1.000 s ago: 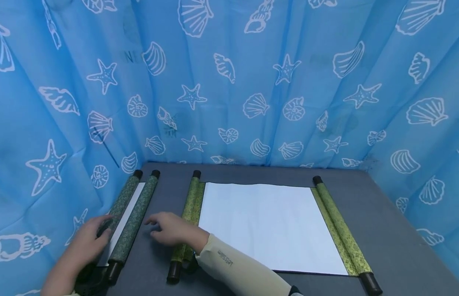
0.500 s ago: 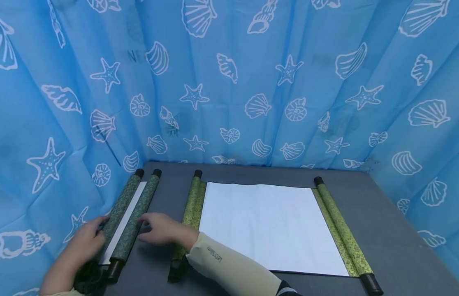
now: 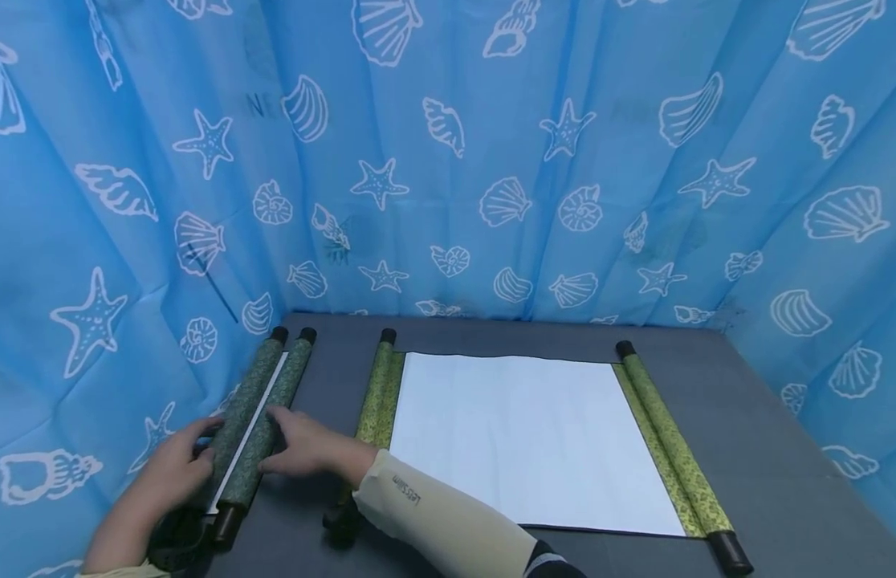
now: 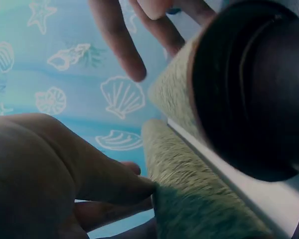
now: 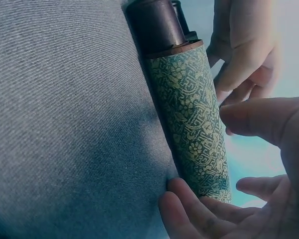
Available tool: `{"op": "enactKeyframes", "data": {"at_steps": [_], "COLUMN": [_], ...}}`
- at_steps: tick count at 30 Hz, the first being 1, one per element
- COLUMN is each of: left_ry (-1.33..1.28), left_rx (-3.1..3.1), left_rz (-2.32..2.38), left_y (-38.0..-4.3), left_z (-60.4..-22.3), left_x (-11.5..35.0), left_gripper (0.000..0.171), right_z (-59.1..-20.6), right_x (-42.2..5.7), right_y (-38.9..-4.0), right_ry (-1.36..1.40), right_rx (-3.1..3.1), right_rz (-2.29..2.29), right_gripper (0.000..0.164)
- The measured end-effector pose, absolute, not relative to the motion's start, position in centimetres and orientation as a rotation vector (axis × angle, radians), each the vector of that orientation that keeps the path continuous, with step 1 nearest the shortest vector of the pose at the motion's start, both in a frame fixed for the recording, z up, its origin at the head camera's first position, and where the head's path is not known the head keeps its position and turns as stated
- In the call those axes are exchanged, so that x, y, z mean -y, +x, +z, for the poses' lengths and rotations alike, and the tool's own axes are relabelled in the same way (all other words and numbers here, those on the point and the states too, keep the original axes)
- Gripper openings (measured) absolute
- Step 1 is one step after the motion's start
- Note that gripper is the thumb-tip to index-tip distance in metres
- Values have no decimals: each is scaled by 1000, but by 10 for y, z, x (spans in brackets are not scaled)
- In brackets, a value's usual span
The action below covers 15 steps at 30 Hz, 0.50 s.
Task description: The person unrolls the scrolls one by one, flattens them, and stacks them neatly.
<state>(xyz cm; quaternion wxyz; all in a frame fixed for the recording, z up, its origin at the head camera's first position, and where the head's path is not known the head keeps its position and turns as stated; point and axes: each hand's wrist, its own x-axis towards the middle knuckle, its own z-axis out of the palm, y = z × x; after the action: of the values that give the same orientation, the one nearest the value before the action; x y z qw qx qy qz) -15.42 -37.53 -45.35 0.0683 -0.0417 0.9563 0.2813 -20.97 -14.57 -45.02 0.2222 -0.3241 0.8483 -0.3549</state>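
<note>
A dark green patterned scroll (image 3: 283, 387) lies at the left of the table, its two dark-knobbed rolls side by side with a thin white strip of paper between them. My left hand (image 3: 175, 468) grips the left roll from its outer side, thumb and fingers round it. On the other roll (image 5: 189, 119), my right hand (image 3: 311, 445) has its thumb on one side and curled fingers on the other. The left wrist view catches the left thumb (image 4: 114, 181) against the green cloth, with a dark knob (image 4: 239, 94) large in front.
To the right, an olive-yellow scroll (image 3: 668, 433) lies spread, white paper (image 3: 520, 441) showing between its rolls. The right sleeve (image 3: 448, 514) passes over its lower left end. Behind the grey table (image 3: 751, 417) hangs a blue seashell curtain (image 3: 433, 217).
My right hand has moved left and taken hold of the green scroll's right roll. The two green rolls have come closer together, and the white strip between them has narrowed.
</note>
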Motion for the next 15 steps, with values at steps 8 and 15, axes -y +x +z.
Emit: {"op": "enactKeyframes", "data": {"at_steps": [8, 15], "left_ry": [-16, 55], "left_rx": [-2887, -2790], "left_rz": [947, 994], "left_y": [-153, -155], "left_z": [-452, -454], "left_x": [369, 371], "left_gripper": [55, 55], "right_z": [-453, -453], "right_x": [149, 149], "right_y": [-214, -221], "right_ry": [-859, -808], "right_rx": [-2326, -2212], "right_rz": [-954, -1023], "right_gripper": [83, 83]}}
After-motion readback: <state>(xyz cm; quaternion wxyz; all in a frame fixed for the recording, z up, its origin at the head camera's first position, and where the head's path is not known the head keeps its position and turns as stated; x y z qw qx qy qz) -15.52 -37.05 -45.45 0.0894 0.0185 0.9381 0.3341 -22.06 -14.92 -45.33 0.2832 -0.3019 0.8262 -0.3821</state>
